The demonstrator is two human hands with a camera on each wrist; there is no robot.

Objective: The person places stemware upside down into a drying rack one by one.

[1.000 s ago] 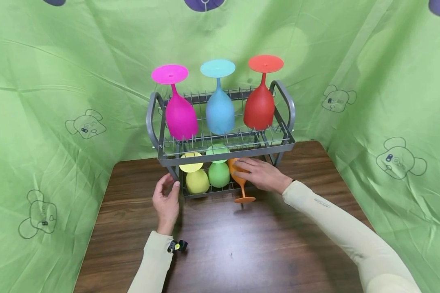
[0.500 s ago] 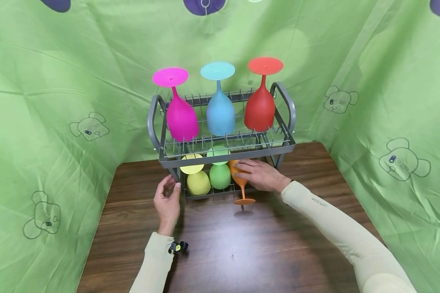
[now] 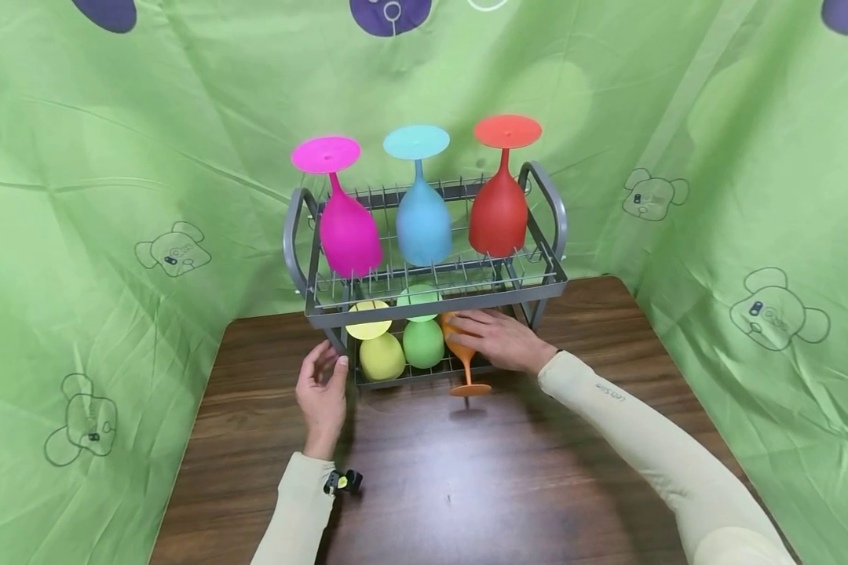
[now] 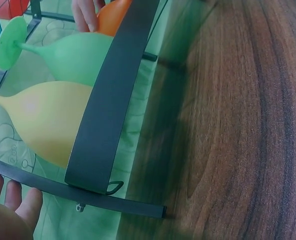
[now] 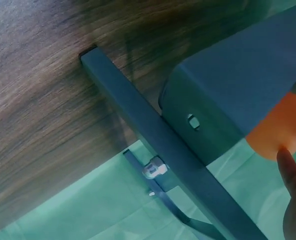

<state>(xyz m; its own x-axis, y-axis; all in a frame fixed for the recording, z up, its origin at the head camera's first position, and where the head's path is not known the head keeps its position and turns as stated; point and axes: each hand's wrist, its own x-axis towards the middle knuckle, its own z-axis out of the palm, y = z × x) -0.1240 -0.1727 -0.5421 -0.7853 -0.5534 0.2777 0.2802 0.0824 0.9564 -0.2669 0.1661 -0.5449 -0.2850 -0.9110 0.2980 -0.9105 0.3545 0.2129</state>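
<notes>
My right hand (image 3: 505, 341) holds the bowl of an orange goblet (image 3: 468, 369) at the right of the lower tier. That goblet is tilted, its foot jutting out past the front of the tier. In the right wrist view a fingertip presses the orange bowl (image 5: 277, 131). At the rack's left leg is my left hand (image 3: 323, 396); the left wrist view has its fingertips (image 4: 30, 205) against the dark bar. The two-tier dish rack (image 3: 438, 300) also bears an upside-down yellow goblet (image 3: 381, 357) and a green goblet (image 3: 424, 343) below.
Upside down on the upper tier stand a magenta goblet (image 3: 350, 235), a blue goblet (image 3: 424, 227) and a red goblet (image 3: 498, 220). The rack stands at the back of a brown wooden table (image 3: 424, 471). Green cloth (image 3: 205, 157) hangs around it.
The head view has shifted slightly. Both hands keep their places, the right one at the orange goblet and the left one at the rack's leg.
</notes>
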